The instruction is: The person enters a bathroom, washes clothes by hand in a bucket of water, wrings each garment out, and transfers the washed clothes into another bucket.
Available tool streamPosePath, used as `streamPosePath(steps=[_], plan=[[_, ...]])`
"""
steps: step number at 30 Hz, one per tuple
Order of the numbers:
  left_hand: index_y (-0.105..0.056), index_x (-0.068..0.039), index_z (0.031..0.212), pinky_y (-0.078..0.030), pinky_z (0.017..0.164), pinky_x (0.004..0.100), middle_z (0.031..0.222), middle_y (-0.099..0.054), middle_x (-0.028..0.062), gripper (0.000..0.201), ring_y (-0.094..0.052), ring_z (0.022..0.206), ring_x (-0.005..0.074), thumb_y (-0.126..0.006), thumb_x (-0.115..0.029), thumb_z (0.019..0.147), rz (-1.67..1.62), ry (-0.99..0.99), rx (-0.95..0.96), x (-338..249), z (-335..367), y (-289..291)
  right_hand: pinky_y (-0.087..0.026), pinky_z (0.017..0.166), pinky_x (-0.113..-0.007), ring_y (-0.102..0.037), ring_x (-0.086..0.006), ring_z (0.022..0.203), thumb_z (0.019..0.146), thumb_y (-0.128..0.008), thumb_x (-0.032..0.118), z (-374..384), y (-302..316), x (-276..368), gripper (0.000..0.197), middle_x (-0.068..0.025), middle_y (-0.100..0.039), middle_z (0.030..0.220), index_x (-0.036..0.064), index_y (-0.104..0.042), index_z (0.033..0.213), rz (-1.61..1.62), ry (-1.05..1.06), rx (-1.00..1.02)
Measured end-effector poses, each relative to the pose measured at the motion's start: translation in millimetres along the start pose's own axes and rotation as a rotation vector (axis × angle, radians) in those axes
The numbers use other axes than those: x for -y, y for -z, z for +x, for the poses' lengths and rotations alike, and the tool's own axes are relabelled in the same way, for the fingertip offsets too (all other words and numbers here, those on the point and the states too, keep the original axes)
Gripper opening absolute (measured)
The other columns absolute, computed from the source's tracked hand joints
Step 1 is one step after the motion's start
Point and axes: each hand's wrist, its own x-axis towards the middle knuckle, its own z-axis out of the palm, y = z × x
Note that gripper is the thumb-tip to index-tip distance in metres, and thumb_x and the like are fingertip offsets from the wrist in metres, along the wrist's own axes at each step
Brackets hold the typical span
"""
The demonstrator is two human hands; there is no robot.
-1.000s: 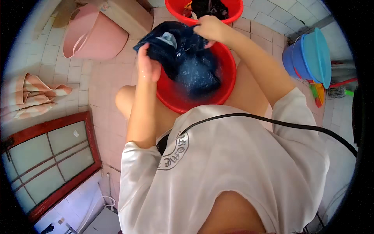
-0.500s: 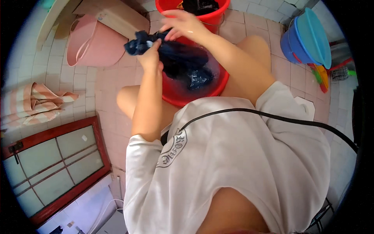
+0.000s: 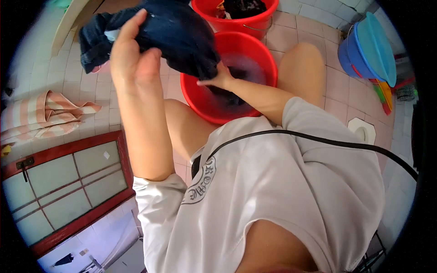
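A wet, dark blue garment (image 3: 177,38) that looks like denim hangs in the air at the upper left, with a small pale patch near its left end. My left hand (image 3: 136,61) is raised under that end and holds it, some of its fingers hidden behind the cloth. Lower down, my right hand (image 3: 220,78) grips the garment's bottom end, its thumb sticking out to the left. Beneath is a red basin (image 3: 269,73) between my knees, holding cloudy, sudsy water and dark cloth (image 3: 230,94). Whether that cloth belongs to the same garment I cannot tell.
Beyond the basin stands a red bucket (image 3: 255,25) of dark clothes. A blue bucket (image 3: 353,52) with a turquoise basin (image 3: 378,50) is at the right. A striped towel (image 3: 45,113) and a red-framed door (image 3: 68,182) lie left. A black cable (image 3: 318,139) crosses my shirt.
My left hand has lifted the garment up and left, toward the camera. My right hand has moved down from near the garment's upper end and now grips its lower part over the basin.
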Motion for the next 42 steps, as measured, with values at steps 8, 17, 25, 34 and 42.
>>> streamPosePath(steps=[8, 17, 25, 34, 42], plan=[[-0.057, 0.002, 0.096, -0.041, 0.09, 0.0421, 0.1, -0.06, 0.0131, 0.024, -0.055, 0.097, 0.027, -0.062, -0.004, 0.074, -0.101, -0.137, -0.121, -31, 10, 35, -0.047, 0.068, -0.032, -0.061, -0.024, 0.074, 0.065, -0.064, 0.012, 1, 57, 38, 0.028, -0.0127, -0.063, 0.084, -0.0028, -0.062, 0.089, 0.746, -0.155, -0.124], [-0.057, 0.002, 0.091, -0.049, 0.081, 0.0375, 0.092, -0.059, 0.0106, 0.02, -0.059, 0.084, 0.0241, -0.061, 0.004, 0.072, -0.044, 0.204, -0.234, 142, 32, 93, -0.047, 0.08, -0.034, -0.059, -0.0242, 0.088, 0.05, -0.073, 0.007, -10, 134, 38, 0.058, -0.0131, -0.06, 0.096, -0.0035, -0.054, 0.104, 0.357, 0.083, 0.012], [-0.008, -0.005, 0.131, -0.044, 0.084, 0.0402, 0.115, -0.046, 0.0175, 0.107, -0.05, 0.102, 0.0309, -0.078, 0.0, 0.051, 0.659, 0.3, -0.24, 260, 43, 133, -0.044, 0.088, -0.041, -0.049, -0.0436, 0.101, 0.055, -0.075, 0.016, 3, 75, -25, 0.087, -0.0321, -0.032, 0.119, -0.0012, -0.027, 0.126, -0.629, -0.249, -0.006], [0.0, -0.022, 0.141, -0.021, 0.104, 0.0478, 0.141, 0.023, 0.0208, 0.1, -0.004, 0.129, 0.0478, -0.066, -0.039, 0.068, 1.921, 0.507, 0.486, 344, 31, 163, -0.041, 0.091, -0.042, -0.048, -0.0365, 0.106, 0.076, -0.057, 0.017, 6, 18, -90, 0.055, -0.0197, -0.035, 0.126, 0.0171, -0.038, 0.128, -0.794, -0.345, 0.235], [-0.057, -0.006, 0.111, -0.042, 0.088, 0.039, 0.115, -0.054, 0.0199, 0.048, -0.053, 0.105, 0.028, -0.053, -0.039, 0.077, 1.681, 0.788, 1.028, 475, 74, 290, -0.044, 0.086, -0.041, -0.054, -0.0325, 0.104, 0.076, -0.056, 0.021, 26, 25, -98, 0.035, -0.0202, -0.054, 0.113, 0.0095, -0.056, 0.109, -0.511, -0.23, 0.507]])
